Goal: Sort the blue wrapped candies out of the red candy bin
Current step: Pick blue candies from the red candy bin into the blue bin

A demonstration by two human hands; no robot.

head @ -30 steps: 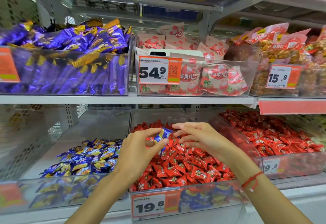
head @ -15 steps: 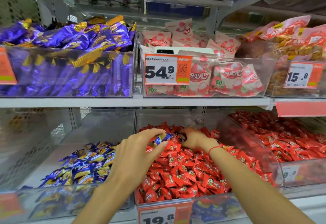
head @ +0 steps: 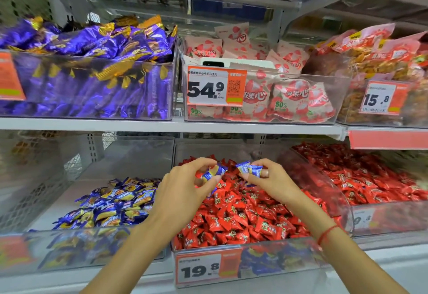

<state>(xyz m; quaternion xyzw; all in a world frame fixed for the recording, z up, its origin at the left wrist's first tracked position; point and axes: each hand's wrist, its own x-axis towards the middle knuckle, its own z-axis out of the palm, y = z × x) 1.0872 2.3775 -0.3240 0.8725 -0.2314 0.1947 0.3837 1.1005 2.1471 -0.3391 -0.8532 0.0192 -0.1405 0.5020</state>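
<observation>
Red wrapped candies (head: pixel 240 215) fill the clear bin (head: pixel 254 251) on the lower shelf, centre. Above that pile my left hand (head: pixel 183 191) pinches a blue and yellow wrapped candy (head: pixel 214 172) between thumb and fingers. My right hand (head: pixel 271 181) pinches one or two more blue wrapped candies (head: pixel 251 169) just to its right. The two hands are close together over the back half of the red bin. To the left, a clear bin (head: pixel 69 251) holds a pile of blue and yellow candies (head: pixel 113 203).
Another bin of red candies (head: pixel 370 178) stands to the right. The upper shelf carries a bin of purple wrapped sweets (head: pixel 92 66), a bin of pink strawberry packets (head: pixel 278 92) with a phone lying in it, and bagged snacks (head: pixel 382 62). Price tags hang on the bin fronts.
My right hand reached deep into the back of the red bin, then came up holding blue candy. My left hand kept its blue candy and stayed above the pile.
</observation>
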